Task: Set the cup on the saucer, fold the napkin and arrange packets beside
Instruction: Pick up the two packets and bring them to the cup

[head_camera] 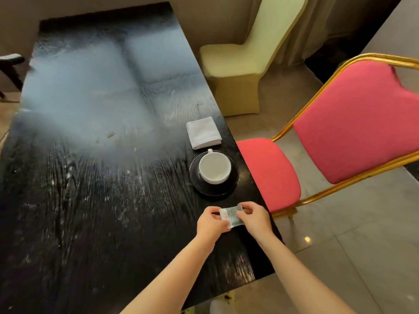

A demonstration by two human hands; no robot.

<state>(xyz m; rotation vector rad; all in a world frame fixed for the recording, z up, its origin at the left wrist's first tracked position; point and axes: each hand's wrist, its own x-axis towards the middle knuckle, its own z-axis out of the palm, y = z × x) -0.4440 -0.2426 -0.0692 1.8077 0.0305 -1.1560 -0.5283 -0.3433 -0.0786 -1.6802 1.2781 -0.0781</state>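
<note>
Table point(90, 177) edge: both hands point(212, 220) point(254, 217) pinch packets point(231, 215).

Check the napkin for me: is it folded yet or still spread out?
Folded. The white napkin lies as a compact square on the table, layered edges showing along its near side.

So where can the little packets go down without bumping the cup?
The widest bare table lies left of the saucer and cup. A small dark patch sits between the saucer and both hands holding the packets. It is crowded behind the cup, where the folded napkin nearly meets the saucer.
</note>
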